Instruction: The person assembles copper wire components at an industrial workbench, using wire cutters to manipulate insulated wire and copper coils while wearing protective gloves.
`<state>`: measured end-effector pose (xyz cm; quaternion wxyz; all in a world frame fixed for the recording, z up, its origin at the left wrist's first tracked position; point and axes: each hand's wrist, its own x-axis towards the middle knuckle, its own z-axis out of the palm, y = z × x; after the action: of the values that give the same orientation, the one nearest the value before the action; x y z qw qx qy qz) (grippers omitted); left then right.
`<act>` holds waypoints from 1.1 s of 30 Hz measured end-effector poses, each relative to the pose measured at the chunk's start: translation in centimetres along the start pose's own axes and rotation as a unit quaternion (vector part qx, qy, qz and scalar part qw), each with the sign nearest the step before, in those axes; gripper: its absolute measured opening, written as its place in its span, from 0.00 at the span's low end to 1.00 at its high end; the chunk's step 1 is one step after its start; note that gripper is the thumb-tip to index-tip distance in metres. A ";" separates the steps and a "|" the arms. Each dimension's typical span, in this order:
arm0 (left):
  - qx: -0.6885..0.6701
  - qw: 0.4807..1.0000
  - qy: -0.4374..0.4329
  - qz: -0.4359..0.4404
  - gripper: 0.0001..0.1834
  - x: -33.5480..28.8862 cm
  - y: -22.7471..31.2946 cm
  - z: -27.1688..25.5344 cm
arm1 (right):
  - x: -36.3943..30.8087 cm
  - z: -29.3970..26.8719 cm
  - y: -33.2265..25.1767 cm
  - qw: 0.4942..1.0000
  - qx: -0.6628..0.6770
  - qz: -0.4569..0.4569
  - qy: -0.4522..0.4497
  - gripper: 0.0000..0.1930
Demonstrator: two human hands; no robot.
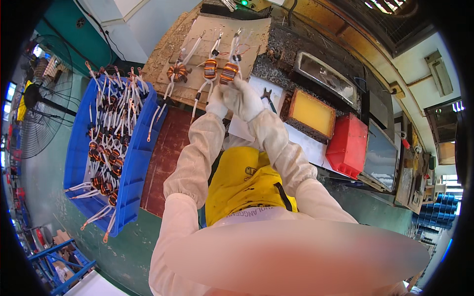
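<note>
Pale sleeves point(323, 200) reach the gloved left hand point(216, 103) and right hand point(245, 101), both half-curled, exact hold unclear, at the orange-banded coil point(228, 74) by the near-right corner of the cardboard point(255, 30); careless pulling could drag it off.

A worn wooden workbench point(163, 55) carries a flat cardboard sheet point(254, 30), on which copper-coloured coils point(210, 69) with white leads lie; rightward, its dark, gritty part bears a long metal trough point(327, 80); nearer the front are a white sheet point(302, 136) under pliers point(268, 95), a yellow-filled tray point(311, 114) and a red bin point(347, 146).
</note>
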<state>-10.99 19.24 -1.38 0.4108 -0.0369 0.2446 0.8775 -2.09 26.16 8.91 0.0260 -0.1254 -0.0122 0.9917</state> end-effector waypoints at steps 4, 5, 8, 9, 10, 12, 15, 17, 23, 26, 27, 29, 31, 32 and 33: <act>0.527 0.843 0.070 0.080 0.17 -1.6 1.1 -0.1 | 0.8 -1.1 -1.2 0.728 -0.583 -0.333 0.137 0.22; 0.528 0.841 0.069 0.096 0.17 -1.6 1.3 -0.7 | 1.2 -0.9 -1.6 0.589 -0.718 -0.341 0.144 0.27; 0.512 0.852 0.052 0.097 0.19 -1.3 1.3 -1.6 | 2.8 -0.7 -2.3 0.446 -0.836 -0.284 0.149 0.41; 0.560 0.822 0.048 0.095 0.21 -1.4 1.1 -1.8 | 3.5 -1.2 -2.3 0.432 -0.842 -0.288 0.148 0.41; 0.606 0.788 0.047 0.095 0.23 -1.4 1.4 -1.8 | 4.3 -1.6 -2.2 0.420 -0.848 -0.291 0.143 0.41; 0.646 0.757 0.045 0.084 0.25 -1.1 1.9 -1.6 | 5.4 -2.2 -2.5 0.420 -0.854 -0.270 0.145 0.42; 0.728 0.683 0.043 0.023 0.31 -1.4 2.2 -1.4 | 5.1 -1.5 -1.2 0.362 -0.886 -0.187 0.221 0.41; 0.750 0.656 0.069 0.044 0.33 -1.6 1.1 -0.9 | 5.0 -1.6 -1.0 0.364 -0.884 -0.199 0.214 0.40; 0.694 0.682 0.100 0.210 0.37 -4.6 -0.8 -2.8 | 4.1 -1.9 1.1 0.348 -0.891 -0.233 0.175 0.35; 0.661 0.705 0.079 0.245 0.39 -7.6 -0.9 -1.0 | 3.5 -2.5 1.5 0.328 -0.900 -0.218 0.185 0.36; 0.663 0.705 0.071 0.241 0.38 -8.0 -1.0 -1.3 | 3.3 -3.2 1.6 0.313 -0.896 -0.262 0.175 0.36; 0.665 0.704 0.066 0.239 0.38 -8.5 -0.8 -2.0 | 3.0 -4.1 2.1 0.297 -0.890 -0.307 0.161 0.36; 0.697 0.657 0.038 0.284 0.38 -8.7 -0.8 -2.7 | 2.8 -4.7 2.6 0.332 -0.867 -0.337 0.160 0.35; 0.696 0.659 0.036 0.284 0.38 -8.6 -1.1 -2.9 | 2.8 -4.7 2.6 0.329 -0.867 -0.337 0.162 0.35; 0.710 0.635 0.044 0.302 0.38 -8.5 -1.3 -3.2 | 2.9 -4.8 2.6 0.330 -0.868 -0.334 0.160 0.35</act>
<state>-4.85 12.53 -2.42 0.0112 0.3032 0.8074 0.5060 -3.82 23.80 3.48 0.2324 -0.2186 -0.9030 0.2879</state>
